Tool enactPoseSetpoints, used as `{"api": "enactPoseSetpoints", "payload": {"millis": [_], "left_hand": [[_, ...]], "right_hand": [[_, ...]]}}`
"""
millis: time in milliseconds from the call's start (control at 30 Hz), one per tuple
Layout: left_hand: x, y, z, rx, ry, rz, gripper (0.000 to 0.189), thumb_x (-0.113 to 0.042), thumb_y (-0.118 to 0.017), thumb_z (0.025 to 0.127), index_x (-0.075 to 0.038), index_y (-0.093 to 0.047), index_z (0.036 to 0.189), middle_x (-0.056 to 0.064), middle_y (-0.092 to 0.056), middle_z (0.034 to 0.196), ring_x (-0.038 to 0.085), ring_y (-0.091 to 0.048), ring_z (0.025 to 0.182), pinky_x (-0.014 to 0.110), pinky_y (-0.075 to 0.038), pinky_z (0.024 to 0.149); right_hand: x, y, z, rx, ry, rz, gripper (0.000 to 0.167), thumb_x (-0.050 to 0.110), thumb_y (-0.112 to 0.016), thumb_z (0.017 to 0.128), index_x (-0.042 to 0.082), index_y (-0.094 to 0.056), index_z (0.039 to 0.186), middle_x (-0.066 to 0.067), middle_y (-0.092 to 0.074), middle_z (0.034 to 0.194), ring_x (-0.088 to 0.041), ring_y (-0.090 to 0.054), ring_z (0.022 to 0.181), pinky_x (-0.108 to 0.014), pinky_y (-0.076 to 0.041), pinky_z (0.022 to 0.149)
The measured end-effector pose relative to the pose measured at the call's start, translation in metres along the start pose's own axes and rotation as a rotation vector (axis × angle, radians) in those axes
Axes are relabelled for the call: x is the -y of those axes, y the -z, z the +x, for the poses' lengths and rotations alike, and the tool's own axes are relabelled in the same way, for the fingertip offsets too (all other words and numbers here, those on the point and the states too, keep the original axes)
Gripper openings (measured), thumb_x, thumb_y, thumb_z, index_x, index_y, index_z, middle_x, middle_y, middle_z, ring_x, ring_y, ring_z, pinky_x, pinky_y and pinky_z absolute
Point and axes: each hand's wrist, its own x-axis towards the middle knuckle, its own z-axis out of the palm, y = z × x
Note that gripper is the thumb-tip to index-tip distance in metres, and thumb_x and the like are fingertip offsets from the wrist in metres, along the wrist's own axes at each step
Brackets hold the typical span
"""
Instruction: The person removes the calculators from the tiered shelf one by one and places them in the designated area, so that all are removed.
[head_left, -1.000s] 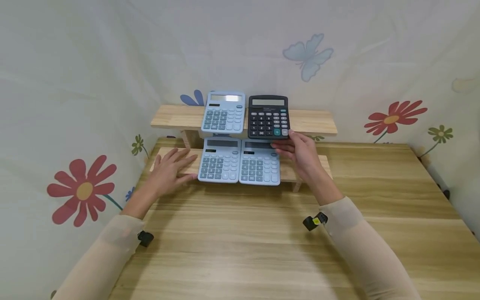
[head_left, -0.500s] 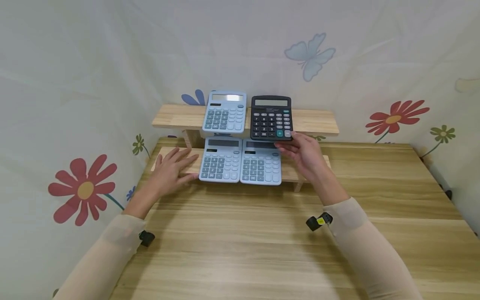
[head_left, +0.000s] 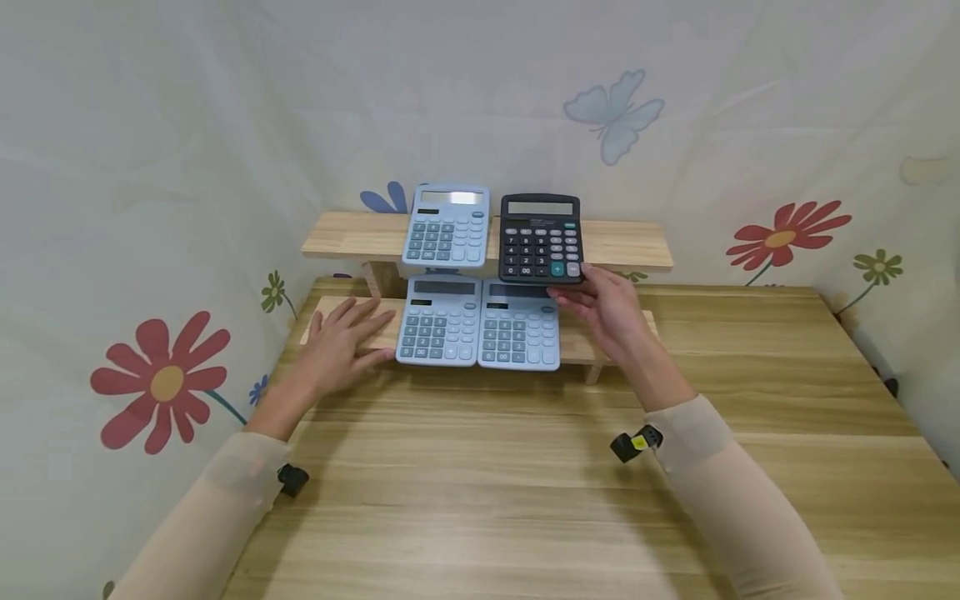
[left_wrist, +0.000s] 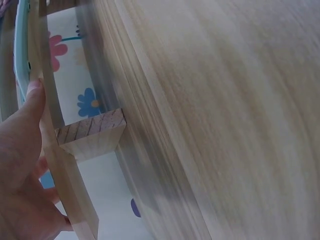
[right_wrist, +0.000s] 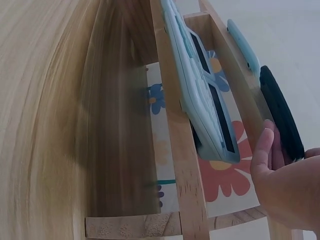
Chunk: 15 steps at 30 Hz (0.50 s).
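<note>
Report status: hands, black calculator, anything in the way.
Right hand gripping black calculator by its lower right corner. Left hand at lower shelf. Black calculator tilted at upper shelf, right of upper blue calculator. No obstruction seen.

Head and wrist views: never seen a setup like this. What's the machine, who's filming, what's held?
No machine: these are a person's two bare hands. The head picture comes from a camera worn on the head, looking forward and down. The other two come from a camera on each wrist, so the shelves look steeply tilted there.

On the table stand two wooden shelves. The upper shelf bears one blue calculator; the lower shelf bears two more, side by side.

The right hand holds a black calculator by its lower right corner; whether that also rests on the upper shelf is hard to tell. The left hand holds nothing; its fingers lie spread at the lower shelf.
</note>
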Motion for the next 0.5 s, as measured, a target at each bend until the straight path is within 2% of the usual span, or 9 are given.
{"api": "enactPoseSetpoints", "payload": {"millis": [300, 500], "left_hand": [[0.003, -0.003, 0.0, 0.002, 0.014, -0.002, 0.073, -0.063, -0.063, 0.1, -0.029, -0.046, 0.162, 0.007, -0.03, 0.173, 0.042, -0.015, 0.161, 0.082, -0.005, 0.118], [0.003, -0.003, 0.002, -0.003, 0.006, -0.004, 0.073, -0.064, -0.063, 0.1, -0.029, -0.047, 0.162, 0.007, -0.03, 0.173, 0.041, -0.015, 0.161, 0.082, -0.006, 0.117]], "right_hand": [[0.005, 0.001, -0.001, -0.013, -0.015, -0.026, 0.046, 0.022, -0.047, 0.115, -0.006, -0.047, 0.152, -0.017, -0.07, 0.128, -0.025, -0.072, 0.113, -0.033, -0.055, 0.105], [0.01, 0.01, -0.004, -0.039, 0.01, -0.068, 0.046, 0.021, -0.047, 0.115, -0.008, -0.048, 0.15, -0.016, -0.07, 0.125, -0.026, -0.072, 0.111, -0.029, -0.058, 0.097]]}}
